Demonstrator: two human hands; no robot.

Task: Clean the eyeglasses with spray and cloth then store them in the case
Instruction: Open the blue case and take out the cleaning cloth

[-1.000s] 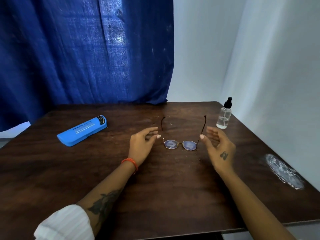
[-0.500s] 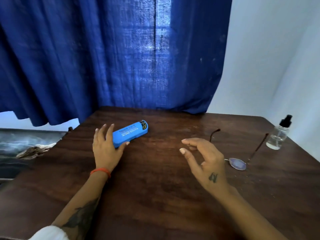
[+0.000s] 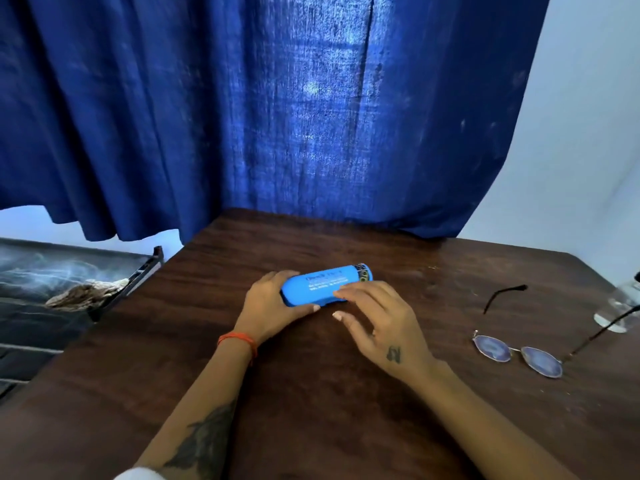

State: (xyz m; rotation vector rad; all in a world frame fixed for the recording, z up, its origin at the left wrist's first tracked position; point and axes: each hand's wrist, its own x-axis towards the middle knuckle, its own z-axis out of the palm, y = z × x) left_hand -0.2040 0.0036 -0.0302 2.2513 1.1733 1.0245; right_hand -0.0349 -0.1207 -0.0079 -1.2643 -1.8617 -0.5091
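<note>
— Two hands on one thing, am I reading that right?

— Yes. Start at the left: the left hand (image 3: 268,311) holds the near end of the blue case (image 3: 323,284), its fingers (image 3: 277,277) curled round the far side and its thumb laid along the near side. An orange band (image 3: 239,341) sits on that wrist.

— And the case itself?

— It lies closed on the dark wooden tabletop (image 3: 311,410), between the two hands, its far end sticking out beyond the fingers toward the blue curtain (image 3: 277,116).

— What about the right hand (image 3: 375,327)?

— Its fingers (image 3: 356,291) are nearly straight and rest on top of the case at its near edge; the thumb points toward the left thumb, just short of it. They grip nothing; they only touch.

— Where are the eyeglasses (image 3: 517,353)?

— Well to the right of the right fingers, lying on the tabletop with both temples unfolded and pointing away from the person. No hand touches them.

— Anything further right?

— A clear spray bottle (image 3: 620,306), cut off by the frame edge, just behind the right temple of the eyeglasses.
</note>
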